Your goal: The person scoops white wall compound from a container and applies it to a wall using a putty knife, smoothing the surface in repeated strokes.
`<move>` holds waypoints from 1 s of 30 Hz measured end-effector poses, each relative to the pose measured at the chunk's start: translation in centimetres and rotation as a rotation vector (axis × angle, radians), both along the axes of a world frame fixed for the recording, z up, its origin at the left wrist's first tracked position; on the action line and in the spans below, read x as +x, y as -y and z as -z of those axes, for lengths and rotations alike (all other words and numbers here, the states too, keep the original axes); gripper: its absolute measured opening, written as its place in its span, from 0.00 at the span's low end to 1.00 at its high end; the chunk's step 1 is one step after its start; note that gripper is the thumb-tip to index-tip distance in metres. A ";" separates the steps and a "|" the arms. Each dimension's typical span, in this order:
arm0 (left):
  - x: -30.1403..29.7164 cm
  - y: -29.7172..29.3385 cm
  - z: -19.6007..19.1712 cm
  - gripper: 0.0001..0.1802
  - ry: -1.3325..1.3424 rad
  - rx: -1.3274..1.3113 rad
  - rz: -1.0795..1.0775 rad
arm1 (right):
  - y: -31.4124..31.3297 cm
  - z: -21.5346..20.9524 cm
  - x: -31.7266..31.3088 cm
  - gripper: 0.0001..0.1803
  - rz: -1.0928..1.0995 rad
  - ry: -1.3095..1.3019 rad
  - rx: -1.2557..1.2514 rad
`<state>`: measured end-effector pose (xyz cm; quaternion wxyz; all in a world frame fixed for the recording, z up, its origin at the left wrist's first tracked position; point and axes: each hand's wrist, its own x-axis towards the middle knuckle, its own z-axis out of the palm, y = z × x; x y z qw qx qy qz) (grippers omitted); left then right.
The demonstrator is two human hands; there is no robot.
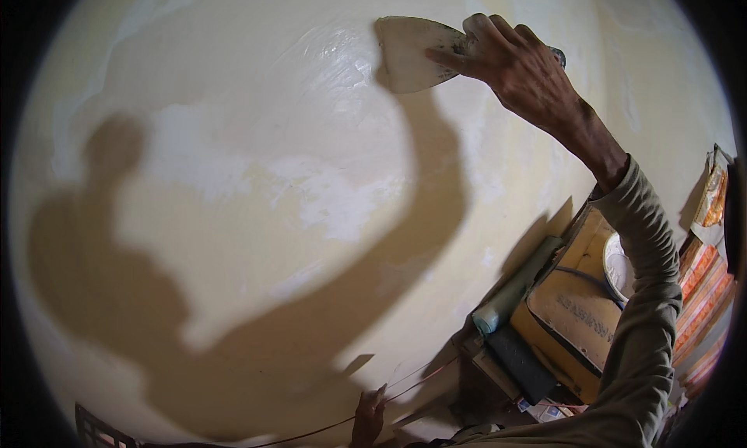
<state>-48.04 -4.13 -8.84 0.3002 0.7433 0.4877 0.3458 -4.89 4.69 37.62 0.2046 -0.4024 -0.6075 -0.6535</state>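
Note:
High on the wall, my right hand (517, 66) is closed around the handle of a wide putty knife (416, 55), its index finger stretched along the blade. The blade lies against or very close to the cream wall (257, 207); which of these I cannot tell. Beside its left edge is a wet, shiny smear of pale filler (334, 66). My left hand (368, 418) is low at the bottom edge, fingers drawn together; what they hold, if anything, is too small to make out.
To the lower right stands a yellow-brown box (580, 308) with a white bucket (618, 267) on it. A pale green roll (517, 284) leans beside the box. Orange striped cloth (700, 292) hangs at the right. A thin cable (311, 431) runs along the wall's bottom.

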 end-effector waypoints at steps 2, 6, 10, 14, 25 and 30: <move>0.0 0.3 -0.4 0.17 -0.052 -0.021 -0.024 | -1.1 0.2 0.8 0.31 -0.019 -0.056 -0.026; -1.7 0.2 4.9 0.24 -0.069 0.070 -0.101 | -4.3 0.7 4.2 0.35 -0.124 -0.135 -0.074; -1.8 0.5 4.0 0.24 -0.126 0.031 -0.130 | -7.2 1.6 9.7 0.36 -0.095 -0.131 -0.084; -1.7 0.7 2.6 0.25 -0.069 -0.136 -0.154 | -9.0 2.6 12.2 0.34 -0.123 -0.145 -0.047; -2.4 0.9 4.7 0.24 -0.099 -0.184 -0.142 | -3.1 8.1 15.1 0.26 -0.365 -0.974 -0.374; -3.0 -0.4 6.4 0.21 -0.034 -0.094 0.039 | 0.5 3.7 8.9 0.35 -0.788 -1.387 -0.645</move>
